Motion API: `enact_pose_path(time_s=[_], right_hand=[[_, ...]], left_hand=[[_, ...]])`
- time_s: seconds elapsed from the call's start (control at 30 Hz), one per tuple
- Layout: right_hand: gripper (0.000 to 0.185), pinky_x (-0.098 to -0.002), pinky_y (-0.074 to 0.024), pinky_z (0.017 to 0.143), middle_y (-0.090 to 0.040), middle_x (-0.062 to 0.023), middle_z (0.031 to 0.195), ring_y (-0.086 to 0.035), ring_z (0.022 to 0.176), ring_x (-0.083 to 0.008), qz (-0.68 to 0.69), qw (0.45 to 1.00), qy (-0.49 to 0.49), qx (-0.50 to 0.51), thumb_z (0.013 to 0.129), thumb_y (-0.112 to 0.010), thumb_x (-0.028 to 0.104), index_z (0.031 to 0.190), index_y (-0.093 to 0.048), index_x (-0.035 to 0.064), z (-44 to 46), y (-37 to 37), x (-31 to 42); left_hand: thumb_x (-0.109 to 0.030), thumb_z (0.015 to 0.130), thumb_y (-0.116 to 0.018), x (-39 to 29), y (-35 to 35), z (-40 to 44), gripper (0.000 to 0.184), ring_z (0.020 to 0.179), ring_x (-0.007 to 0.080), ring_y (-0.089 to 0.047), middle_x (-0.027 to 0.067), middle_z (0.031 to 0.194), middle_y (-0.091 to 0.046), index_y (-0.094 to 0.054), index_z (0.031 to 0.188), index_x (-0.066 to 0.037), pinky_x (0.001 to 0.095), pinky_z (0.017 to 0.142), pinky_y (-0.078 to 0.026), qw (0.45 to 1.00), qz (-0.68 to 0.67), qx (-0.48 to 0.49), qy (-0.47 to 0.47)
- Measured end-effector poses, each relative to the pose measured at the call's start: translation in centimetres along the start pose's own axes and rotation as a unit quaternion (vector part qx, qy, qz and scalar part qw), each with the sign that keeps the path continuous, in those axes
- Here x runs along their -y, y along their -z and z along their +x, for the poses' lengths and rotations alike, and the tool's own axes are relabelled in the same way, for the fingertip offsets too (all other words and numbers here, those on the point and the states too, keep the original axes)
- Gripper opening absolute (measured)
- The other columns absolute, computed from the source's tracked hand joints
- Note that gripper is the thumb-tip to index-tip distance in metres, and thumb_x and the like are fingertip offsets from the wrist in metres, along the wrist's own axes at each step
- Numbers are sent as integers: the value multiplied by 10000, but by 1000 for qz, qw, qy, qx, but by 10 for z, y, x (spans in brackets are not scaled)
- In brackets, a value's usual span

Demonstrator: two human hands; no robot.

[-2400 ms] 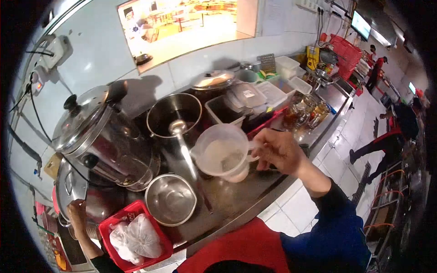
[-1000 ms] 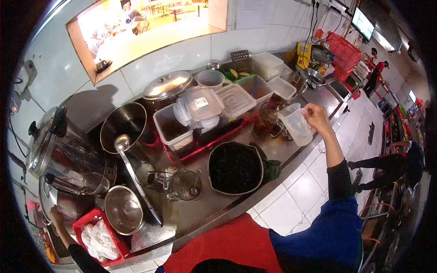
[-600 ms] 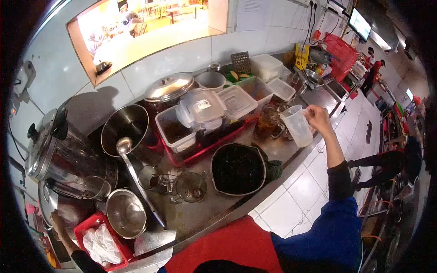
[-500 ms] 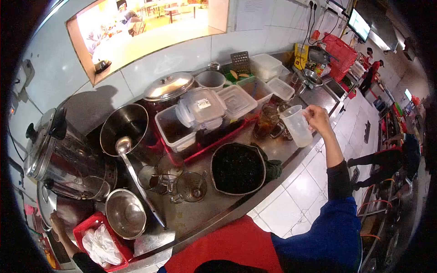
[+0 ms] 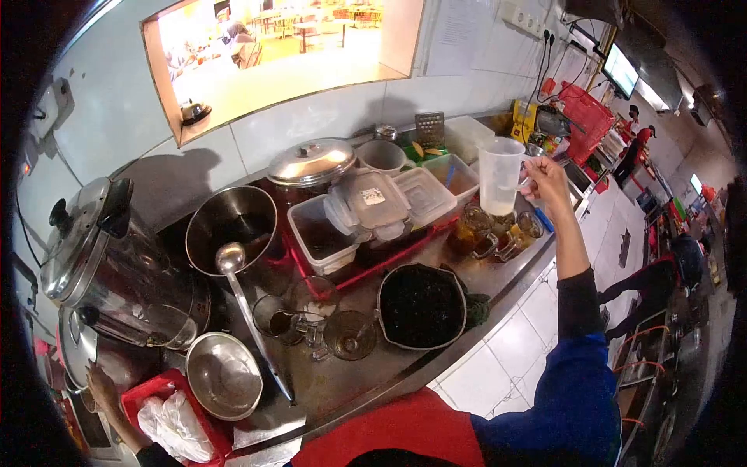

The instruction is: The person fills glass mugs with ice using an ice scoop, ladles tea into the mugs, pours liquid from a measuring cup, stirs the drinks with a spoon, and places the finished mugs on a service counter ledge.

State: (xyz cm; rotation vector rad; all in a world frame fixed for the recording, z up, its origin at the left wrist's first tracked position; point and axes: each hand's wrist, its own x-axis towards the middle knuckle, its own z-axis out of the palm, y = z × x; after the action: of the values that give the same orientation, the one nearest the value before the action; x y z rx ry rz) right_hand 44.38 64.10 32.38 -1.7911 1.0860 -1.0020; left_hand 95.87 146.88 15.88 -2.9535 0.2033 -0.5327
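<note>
My right hand (image 5: 547, 184) grips the handle of a translucent plastic jug (image 5: 499, 176), which is upright above glass mugs of amber liquid (image 5: 476, 227) near the counter's edge. A little pale liquid shows at the jug's bottom. At the far left my left hand (image 5: 101, 387) rests by a metal lid (image 5: 78, 342), beside a red basket with white plastic bags (image 5: 175, 426); its fingers look extended and I see nothing in them. Glass mugs (image 5: 350, 335) and a pot with dark contents (image 5: 421, 306) stand between my hands.
A large steel urn (image 5: 124, 272) is at the left, near an open pot (image 5: 232, 226), a long ladle (image 5: 253, 315) and a steel bowl (image 5: 224, 376). Lidded plastic containers (image 5: 373, 198) line the wall. A person in dark clothes (image 5: 661, 272) is at the right.
The jug has gone from tilted over the mugs to upright and higher, lifted by my right hand. The view has shifted slightly. My left hand stays at the far left.
</note>
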Motion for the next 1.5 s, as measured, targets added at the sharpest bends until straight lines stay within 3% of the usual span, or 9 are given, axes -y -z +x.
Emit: enact_pose_path(time_s=[0.33,0.6,0.63,0.73,0.83,1.03,1.23,1.3,1.5], right_hand=[[288,-263,-517,508,-590,-83,854,-609,589,-142,187,956,93,207,830,-560,246,954,-503,-9,107,-143,-3],[230,-274,-522,566,-586,-85,841,-604,638,-164,206,895,75,389,848,-533,180,960,-511,-19,169,-212,-49],[241,-288,-519,573,-587,-85,847,-605,675,-170,194,889,54,411,851,-534,194,962,-516,-19,174,-215,-56],[240,-286,-513,563,-593,-86,881,-605,673,-163,173,857,87,477,849,-542,207,950,-520,-10,189,-217,-82],[268,-269,-506,547,-597,-88,900,-599,660,-139,100,871,60,477,845,-549,196,1035,-531,8,200,-202,-86],[278,-249,-491,505,-604,-60,786,-577,615,-108,15,925,144,352,821,-576,216,1021,-575,24,256,-163,-89],[234,-284,-501,524,-625,-41,726,-599,631,-163,-292,777,120,544,716,-624,129,936,-630,50,242,-146,-118],[279,-398,-497,628,-637,-68,754,-611,733,-238,-415,613,386,551,636,-660,151,904,-649,75,237,-149,-149],[314,-482,-430,664,-624,-105,860,-578,849,-326,-603,564,351,442,569,-687,210,854,-635,91,200,-126,-140]], left_hand=[[-235,831,-519,-74,93,-119,460,1238,345,-298,239,1281,-378,-447,1212,13,430,1031,-187,993,-68,13,99],[-179,823,-551,-160,155,-248,345,1114,330,-455,221,1174,-488,-529,1120,-6,389,901,-381,966,-132,2,220],[-151,814,-560,-124,109,-271,333,1077,326,-484,204,1142,-515,-534,1109,0,386,875,-396,927,-309,-62,205],[-123,805,-563,-170,131,-300,311,1071,319,-491,190,1066,-566,-552,1091,-2,399,887,-387,959,-109,-20,261],[-227,808,-595,-182,129,-328,378,982,281,-538,175,1080,-564,-548,1088,22,375,854,-412,984,-96,-77,131],[-224,791,-612,-222,158,-354,372,1015,306,-525,188,1065,-571,-563,1081,3,379,902,-380,973,-101,-27,204],[-183,796,-587,-268,172,-361,343,1061,327,-494,213,1097,-550,-568,1073,17,385,945,-342,971,-87,-1,221],[-188,797,-586,-278,175,-358,348,1069,327,-489,214,1111,-542,-566,1076,19,385,945,-340,971,-102,0,214],[-115,785,-574,-305,175,-348,339,1099,351,-466,199,1103,-551,-550,1100,7,413,942,-338,968,-114,10,224]])
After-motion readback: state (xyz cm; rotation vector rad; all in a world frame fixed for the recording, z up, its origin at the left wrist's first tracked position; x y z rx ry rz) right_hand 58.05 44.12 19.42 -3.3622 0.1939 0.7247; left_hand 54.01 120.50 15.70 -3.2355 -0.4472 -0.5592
